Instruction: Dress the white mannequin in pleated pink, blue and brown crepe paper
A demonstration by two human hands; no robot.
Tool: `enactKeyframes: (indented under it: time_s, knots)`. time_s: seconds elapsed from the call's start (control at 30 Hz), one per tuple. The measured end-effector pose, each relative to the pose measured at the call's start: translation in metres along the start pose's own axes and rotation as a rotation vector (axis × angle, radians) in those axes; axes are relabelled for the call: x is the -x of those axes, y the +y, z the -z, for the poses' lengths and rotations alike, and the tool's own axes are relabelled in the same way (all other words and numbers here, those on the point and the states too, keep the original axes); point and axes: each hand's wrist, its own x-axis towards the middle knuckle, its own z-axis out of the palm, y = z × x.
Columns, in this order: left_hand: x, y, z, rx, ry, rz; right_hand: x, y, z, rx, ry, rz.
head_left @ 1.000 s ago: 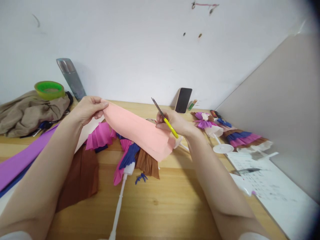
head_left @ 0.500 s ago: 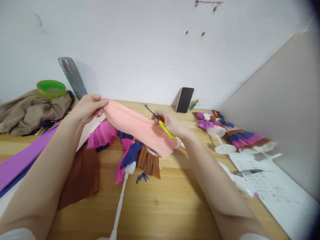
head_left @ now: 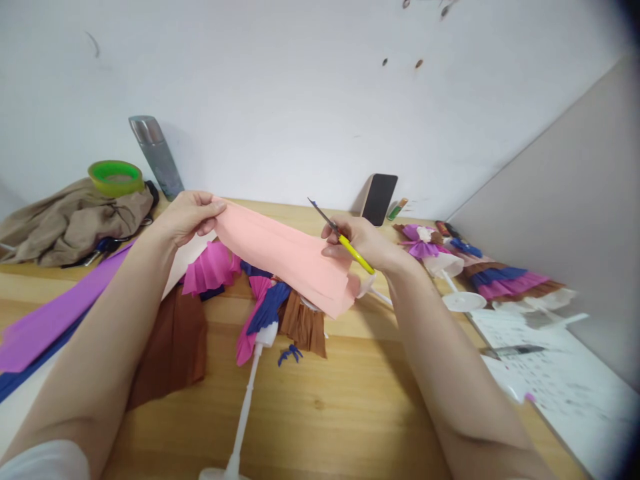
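My left hand point(head_left: 193, 217) pinches the upper left end of a folded strip of peach crepe paper point(head_left: 280, 250), which slants down to the right. In my right hand point(head_left: 363, 240) are scissors with yellow handles point(head_left: 356, 253); their dark blades point up and left, above the strip and apart from it. The right fingertips lie close to the strip's upper edge, and I cannot tell whether they touch it. Beneath the strip sit pleated pink paper point(head_left: 210, 267), blue paper point(head_left: 270, 308) and brown paper point(head_left: 305, 327), around the top of a white plastic stand point(head_left: 245, 413).
At the left lie brown cloth point(head_left: 65, 223), green tape point(head_left: 116, 177) and purple paper point(head_left: 65, 307); a flask point(head_left: 157, 157) stands behind. A phone point(head_left: 379, 199) leans on the wall. Finished-looking paper dresses point(head_left: 515, 277) and a knife point(head_left: 515, 350) on a printed sheet point(head_left: 575, 393) are at the right.
The scissors and my right hand have shifted right along the strip's upper edge. The whole view has slid slightly, so most things appear farther right. My left hand keeps its pinch.
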Motion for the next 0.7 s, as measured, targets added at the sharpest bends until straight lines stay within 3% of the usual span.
enactKeyframes:
  time_s: [0.5,0.7]
  knots:
    - [-0.011,-0.013,0.013,0.067,-0.027,-0.009,0.004,-0.005,0.005,-0.105,-0.086,-0.034]
    - [-0.012,-0.014,0.014,0.106,-0.026,0.005,-0.002,-0.001,-0.007,0.104,-0.067,0.014]
